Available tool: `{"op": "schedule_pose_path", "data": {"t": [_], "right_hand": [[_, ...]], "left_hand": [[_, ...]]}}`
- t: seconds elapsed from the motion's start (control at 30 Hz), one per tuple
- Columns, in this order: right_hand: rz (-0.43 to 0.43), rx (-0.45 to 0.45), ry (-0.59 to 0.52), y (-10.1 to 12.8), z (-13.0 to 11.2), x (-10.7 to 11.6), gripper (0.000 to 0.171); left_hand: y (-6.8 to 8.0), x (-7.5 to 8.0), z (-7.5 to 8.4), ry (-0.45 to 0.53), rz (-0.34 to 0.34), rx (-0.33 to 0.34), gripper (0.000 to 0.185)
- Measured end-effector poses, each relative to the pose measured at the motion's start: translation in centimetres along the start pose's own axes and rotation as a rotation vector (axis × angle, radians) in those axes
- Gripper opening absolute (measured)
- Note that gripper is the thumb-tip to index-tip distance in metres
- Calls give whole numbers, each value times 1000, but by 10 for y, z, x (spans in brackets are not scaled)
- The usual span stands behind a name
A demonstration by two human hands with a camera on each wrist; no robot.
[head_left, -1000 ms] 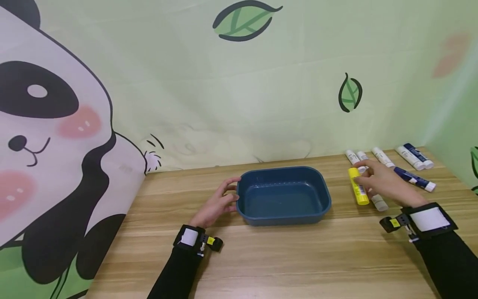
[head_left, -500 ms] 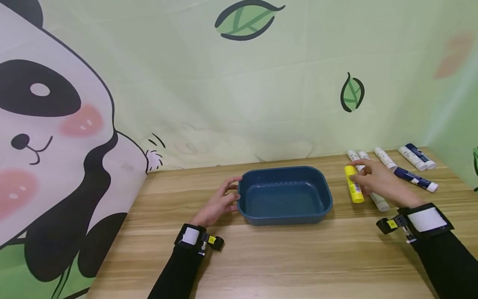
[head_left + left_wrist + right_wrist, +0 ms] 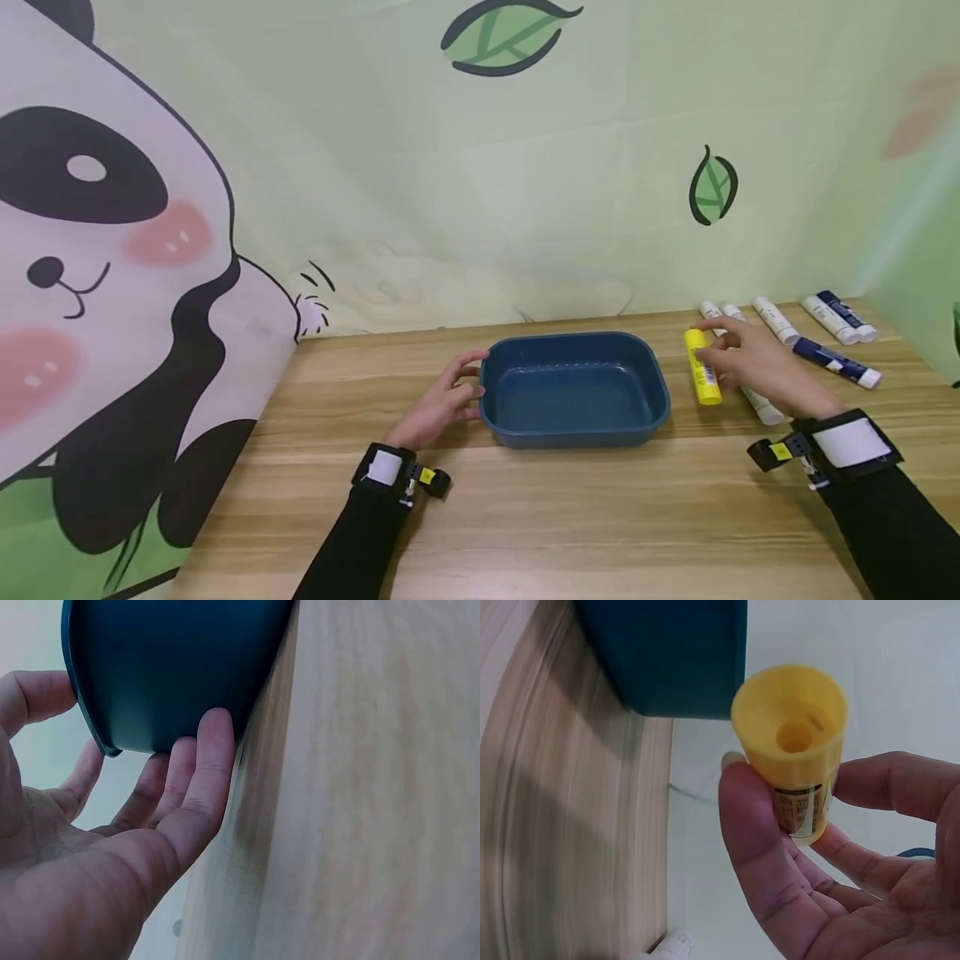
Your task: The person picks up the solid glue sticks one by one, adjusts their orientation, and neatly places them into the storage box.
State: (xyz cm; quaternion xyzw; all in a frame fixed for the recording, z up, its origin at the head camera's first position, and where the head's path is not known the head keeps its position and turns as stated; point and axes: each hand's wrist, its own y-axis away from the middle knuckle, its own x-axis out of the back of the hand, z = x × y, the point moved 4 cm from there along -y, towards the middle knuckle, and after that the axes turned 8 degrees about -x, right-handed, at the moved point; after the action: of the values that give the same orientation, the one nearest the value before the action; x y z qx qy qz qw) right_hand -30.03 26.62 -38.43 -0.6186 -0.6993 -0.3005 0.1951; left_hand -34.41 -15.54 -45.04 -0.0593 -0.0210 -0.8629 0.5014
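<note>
The yellow glue stick [image 3: 702,367] is pinched between the thumb and fingers of the right hand [image 3: 757,367], lifted off the worktop [image 3: 570,517] just right of the blue tray [image 3: 574,390]; the right wrist view shows its round end [image 3: 790,733] pointing toward the tray wall. It looks like a light, rigid plastic tube with a smooth, somewhat slippery barrel, best taken around the middle as it is now. The left hand [image 3: 442,406] rests with relaxed, lightly bent fingers [image 3: 206,769] touching the tray's left end, steadying it without gripping. More glue sticks, white [image 3: 777,321] and dark blue [image 3: 836,363], lie near the back right of the worktop. Compared with a second ago, the yellow stick has left the worktop and moved closer to the tray, while the left hand has stayed put.
</note>
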Motion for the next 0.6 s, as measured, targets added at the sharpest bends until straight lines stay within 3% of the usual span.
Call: {"op": "schedule_pose_path", "data": {"t": [0.33,0.6], "right_hand": [[-5,-2,-35,-3,-5,-4,58],[-3,29,-36,-2,-26,-7,58]], "left_hand": [[1,0,0,7,-7,7,62],[0,1,-1,17,-6,-2,62]]}}
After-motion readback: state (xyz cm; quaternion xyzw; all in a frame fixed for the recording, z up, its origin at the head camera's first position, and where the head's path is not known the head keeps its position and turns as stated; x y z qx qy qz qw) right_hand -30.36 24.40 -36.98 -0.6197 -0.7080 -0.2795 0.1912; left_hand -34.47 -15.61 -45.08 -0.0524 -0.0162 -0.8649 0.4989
